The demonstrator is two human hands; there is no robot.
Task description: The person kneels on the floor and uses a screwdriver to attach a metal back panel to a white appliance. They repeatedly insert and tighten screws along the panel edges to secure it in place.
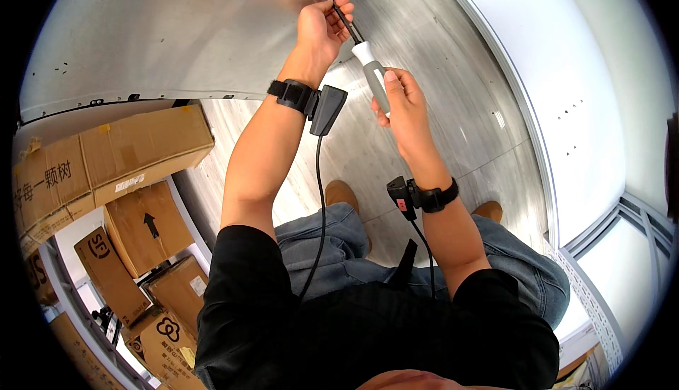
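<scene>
My right hand (402, 111) is wrapped round the handle of a screwdriver (376, 79), which is grey with a white collar. Its dark shaft points up and left, to the side edge of a large silver metal panel (212, 33). At that edge my left hand (325, 31) is closed, thumb and fingers pinching the shaft near its tip. The tip itself, and any screw there, is hidden by the fingers. Both wrists wear black straps with small dark devices and cables.
Cardboard boxes (117, 156) are stacked on a shelf at the left. A tall white panel (566, 65) with a raised rim curves along the right. Grey wood-look floor (453, 72) lies between. A white metal frame (615, 248) stands at the lower right.
</scene>
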